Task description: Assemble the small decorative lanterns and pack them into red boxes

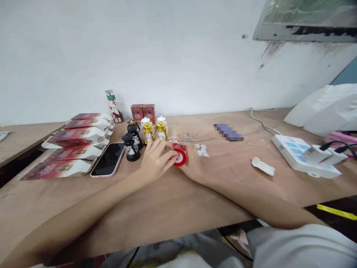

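Looks like glossy plastic on the red roll [182, 158] at frame centre. Gleams like metal on the gold lanterns [161, 127] just left. Seems printed card on the lower-left boxes [64, 166], smooth plastic on the right-hand power strip [288, 147], matt on the brown tabletop [178, 208].

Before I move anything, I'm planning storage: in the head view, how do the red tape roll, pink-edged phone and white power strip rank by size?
1. White power strip
2. Pink-edged phone
3. Red tape roll, clearly smallest
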`<state>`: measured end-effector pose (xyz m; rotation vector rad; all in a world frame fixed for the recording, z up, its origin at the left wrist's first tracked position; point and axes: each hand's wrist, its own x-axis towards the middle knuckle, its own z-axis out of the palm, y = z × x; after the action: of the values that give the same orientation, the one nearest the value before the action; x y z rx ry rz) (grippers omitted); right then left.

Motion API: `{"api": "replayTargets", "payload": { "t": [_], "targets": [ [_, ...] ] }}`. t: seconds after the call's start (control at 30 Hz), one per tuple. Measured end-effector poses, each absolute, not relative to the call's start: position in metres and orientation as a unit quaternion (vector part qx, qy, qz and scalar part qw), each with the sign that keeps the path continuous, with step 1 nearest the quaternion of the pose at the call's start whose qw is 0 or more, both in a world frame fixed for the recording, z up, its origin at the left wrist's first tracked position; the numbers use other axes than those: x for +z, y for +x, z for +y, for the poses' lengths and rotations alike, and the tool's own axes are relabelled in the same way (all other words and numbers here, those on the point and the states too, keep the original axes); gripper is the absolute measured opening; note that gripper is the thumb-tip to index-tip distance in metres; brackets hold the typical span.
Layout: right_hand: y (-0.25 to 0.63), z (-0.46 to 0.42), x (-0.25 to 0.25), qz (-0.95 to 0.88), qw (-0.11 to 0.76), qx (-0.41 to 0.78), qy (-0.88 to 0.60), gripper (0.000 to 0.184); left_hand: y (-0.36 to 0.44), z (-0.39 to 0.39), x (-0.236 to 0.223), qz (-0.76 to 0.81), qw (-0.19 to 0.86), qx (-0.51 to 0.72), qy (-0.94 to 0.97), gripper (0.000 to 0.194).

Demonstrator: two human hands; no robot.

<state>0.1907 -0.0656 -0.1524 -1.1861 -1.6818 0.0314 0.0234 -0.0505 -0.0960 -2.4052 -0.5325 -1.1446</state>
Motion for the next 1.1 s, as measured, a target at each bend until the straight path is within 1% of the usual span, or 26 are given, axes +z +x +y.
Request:
{"api": "replayTargets", "payload": {
  "t": [0.17, 0.3, 0.4, 0.5, 0.53, 0.57, 0.63, 0.67, 0.7, 0.73, 0.8, 0.87, 0.93, 1.03, 1.1],
  "targets": [
    [0.191, -0.065, -0.152, -0.695, 0.517, 0.008, -0.5, 0.035, 0.023, -0.05, -0.099, -0.186, 0.24, -0.391, -0.869, 0.015],
    [0.191, -0.064, -0.152, -0.697, 0.515, 0.012, -0.499, 0.035, 0.024, -0.05, -0.1, -0.177, 0.247, -0.4, -0.865, 0.014],
    [0.191, -0.063, -0.152, -0.687, 0.521, 0.032, -0.506, 0.036, 0.024, -0.05, -0.1, -0.198, 0.214, -0.389, -0.874, 0.015],
    [0.191, -0.061, -0.153, -0.676, 0.544, 0.055, -0.494, 0.038, 0.023, -0.049, -0.103, -0.207, 0.157, -0.38, -0.888, 0.018],
    [0.191, -0.061, -0.154, -0.675, 0.556, 0.059, -0.481, 0.038, 0.023, -0.047, -0.105, -0.207, 0.133, -0.388, -0.888, 0.024],
    [0.191, -0.061, -0.155, -0.678, 0.565, 0.063, -0.466, 0.04, 0.023, -0.045, -0.108, -0.209, 0.106, -0.4, -0.886, 0.036],
    [0.191, -0.062, -0.156, -0.698, 0.568, 0.068, -0.43, 0.041, 0.022, -0.041, -0.116, -0.219, 0.046, -0.414, -0.882, 0.067],
    [0.19, -0.064, -0.157, -0.713, 0.561, 0.071, -0.415, 0.041, 0.022, -0.038, -0.12, -0.222, 0.016, -0.411, -0.884, 0.076],
    [0.19, -0.065, -0.157, -0.729, 0.55, 0.074, -0.401, 0.04, 0.022, -0.036, -0.124, -0.221, -0.012, -0.405, -0.887, 0.079],
    [0.189, -0.067, -0.158, -0.744, 0.538, 0.079, -0.388, 0.041, 0.021, -0.034, -0.128, -0.216, -0.037, -0.398, -0.891, 0.076],
    [0.188, -0.069, -0.158, -0.769, 0.518, 0.086, -0.365, 0.044, 0.021, -0.031, -0.133, -0.201, -0.082, -0.407, -0.888, 0.061],
    [0.19, -0.066, -0.157, -0.782, 0.508, 0.091, -0.35, 0.049, 0.019, -0.03, -0.135, -0.201, -0.127, -0.444, -0.864, 0.049],
    [0.197, -0.058, -0.155, -0.778, 0.507, 0.086, -0.361, 0.049, 0.017, -0.03, -0.136, -0.233, -0.167, -0.479, -0.83, 0.043],
    [0.218, -0.043, -0.149, -0.747, 0.488, 0.031, -0.451, 0.039, 0.012, -0.029, -0.137, -0.291, -0.2, -0.516, -0.78, 0.044],
    [0.233, -0.037, -0.143, -0.729, 0.424, -0.026, -0.538, 0.029, 0.009, -0.026, -0.139, -0.319, -0.21, -0.532, -0.755, 0.044]
  ]
}}
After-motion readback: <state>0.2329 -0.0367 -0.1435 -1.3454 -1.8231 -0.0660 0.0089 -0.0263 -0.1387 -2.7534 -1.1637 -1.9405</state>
